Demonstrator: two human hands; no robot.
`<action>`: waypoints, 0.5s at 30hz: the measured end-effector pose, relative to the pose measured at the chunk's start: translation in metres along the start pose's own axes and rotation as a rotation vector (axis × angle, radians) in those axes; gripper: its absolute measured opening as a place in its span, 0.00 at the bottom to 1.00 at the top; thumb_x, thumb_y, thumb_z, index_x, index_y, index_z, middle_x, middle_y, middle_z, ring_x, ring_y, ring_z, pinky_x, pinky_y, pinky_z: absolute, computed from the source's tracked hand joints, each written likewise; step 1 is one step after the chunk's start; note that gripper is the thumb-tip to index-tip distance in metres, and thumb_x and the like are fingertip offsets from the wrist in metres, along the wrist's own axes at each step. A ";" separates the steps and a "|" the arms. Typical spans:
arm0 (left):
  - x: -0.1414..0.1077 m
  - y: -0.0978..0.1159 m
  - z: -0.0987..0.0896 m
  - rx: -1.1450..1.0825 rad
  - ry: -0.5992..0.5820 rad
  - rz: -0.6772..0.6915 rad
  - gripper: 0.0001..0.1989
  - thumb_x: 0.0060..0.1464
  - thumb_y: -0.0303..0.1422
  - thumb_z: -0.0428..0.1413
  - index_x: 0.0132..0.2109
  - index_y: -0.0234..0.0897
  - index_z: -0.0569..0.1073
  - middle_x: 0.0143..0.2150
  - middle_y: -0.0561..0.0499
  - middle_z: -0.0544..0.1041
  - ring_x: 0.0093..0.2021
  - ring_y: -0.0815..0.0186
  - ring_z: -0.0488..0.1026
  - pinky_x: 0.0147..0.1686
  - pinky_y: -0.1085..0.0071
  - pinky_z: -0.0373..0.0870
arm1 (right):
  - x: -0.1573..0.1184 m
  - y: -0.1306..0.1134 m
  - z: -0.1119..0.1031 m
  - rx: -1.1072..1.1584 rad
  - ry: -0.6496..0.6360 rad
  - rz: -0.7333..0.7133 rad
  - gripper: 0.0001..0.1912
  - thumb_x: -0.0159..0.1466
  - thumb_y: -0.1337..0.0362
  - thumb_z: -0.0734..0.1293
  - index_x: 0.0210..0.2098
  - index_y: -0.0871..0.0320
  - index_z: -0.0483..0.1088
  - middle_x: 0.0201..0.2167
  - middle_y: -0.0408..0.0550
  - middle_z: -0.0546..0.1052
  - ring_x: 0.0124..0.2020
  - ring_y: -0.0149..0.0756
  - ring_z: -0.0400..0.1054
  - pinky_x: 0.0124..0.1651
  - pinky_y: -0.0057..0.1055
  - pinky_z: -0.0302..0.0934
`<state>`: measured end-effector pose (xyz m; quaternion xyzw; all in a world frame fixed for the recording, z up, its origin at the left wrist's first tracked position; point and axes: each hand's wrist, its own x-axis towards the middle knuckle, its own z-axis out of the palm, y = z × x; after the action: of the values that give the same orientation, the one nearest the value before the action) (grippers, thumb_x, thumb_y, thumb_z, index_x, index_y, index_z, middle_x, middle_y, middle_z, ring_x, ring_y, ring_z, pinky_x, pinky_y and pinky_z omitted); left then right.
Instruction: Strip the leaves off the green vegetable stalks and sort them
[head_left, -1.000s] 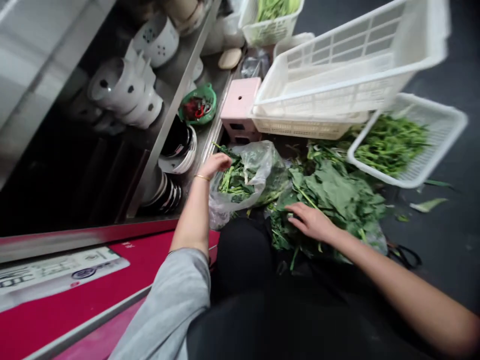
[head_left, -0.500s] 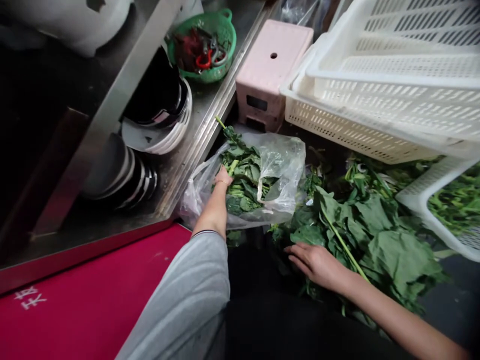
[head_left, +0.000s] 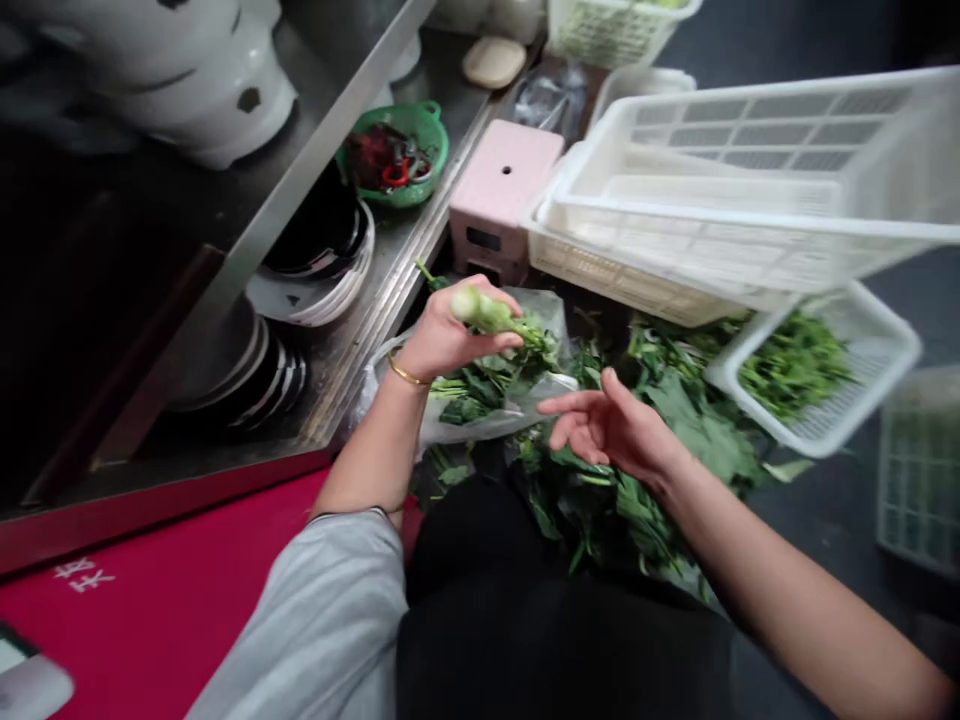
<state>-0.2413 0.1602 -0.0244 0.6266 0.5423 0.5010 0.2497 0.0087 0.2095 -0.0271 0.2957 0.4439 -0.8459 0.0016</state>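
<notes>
My left hand (head_left: 454,325), with a gold bangle at the wrist, is wrapped round a leafy green stalk (head_left: 487,312). The stalk's pale thick cut end points toward me, and its leaves hang away over a clear plastic bag (head_left: 551,310). More leafy greens (head_left: 480,390) lie in that bag below the hand. To the right, my right hand (head_left: 604,425) is in the air with fingers apart and nothing in it. Beneath it spreads a heap of large dark green leaves (head_left: 697,430) on the floor.
A pink stool (head_left: 506,180) stands behind the bag, beside stacked white plastic crates (head_left: 720,215). At right, a white basket (head_left: 885,360) holds small greens. Along the left runs a metal shelf (head_left: 420,240) with bowls (head_left: 352,290) and a green colander (head_left: 409,150).
My left hand has risen out of the bag, bringing up a leafy stalk. My right hand has lifted off the leaf heap and opened. The view has shifted, showing more at the far side.
</notes>
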 end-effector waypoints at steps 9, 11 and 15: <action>0.008 0.129 0.154 -0.299 -0.381 -0.100 0.14 0.55 0.36 0.54 0.48 0.38 0.71 0.41 0.47 0.74 0.41 0.64 0.72 0.40 0.65 0.69 | -0.125 0.010 -0.048 0.210 0.580 -0.430 0.21 0.50 0.53 0.74 0.28 0.60 0.63 0.16 0.37 0.67 0.12 0.21 0.56 0.14 0.18 0.51; -0.012 0.138 0.176 -0.443 -0.418 -0.365 0.16 0.55 0.39 0.54 0.48 0.36 0.68 0.37 0.48 0.74 0.32 0.66 0.73 0.31 0.69 0.71 | -0.137 0.016 -0.049 0.052 0.665 -0.438 0.21 0.51 0.50 0.72 0.28 0.60 0.64 0.16 0.40 0.69 0.14 0.25 0.61 0.17 0.22 0.56; -0.062 0.150 0.217 -0.650 -0.211 -0.798 0.16 0.55 0.45 0.52 0.42 0.38 0.63 0.23 0.56 0.69 0.16 0.72 0.64 0.16 0.76 0.62 | -0.141 0.039 -0.024 -0.429 0.817 -0.478 0.18 0.55 0.51 0.68 0.25 0.60 0.66 0.20 0.45 0.72 0.22 0.32 0.68 0.26 0.27 0.62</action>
<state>0.0234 0.1098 0.0010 0.3087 0.5273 0.4435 0.6558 0.1474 0.1675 0.0040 0.4854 0.6268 -0.5281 -0.3043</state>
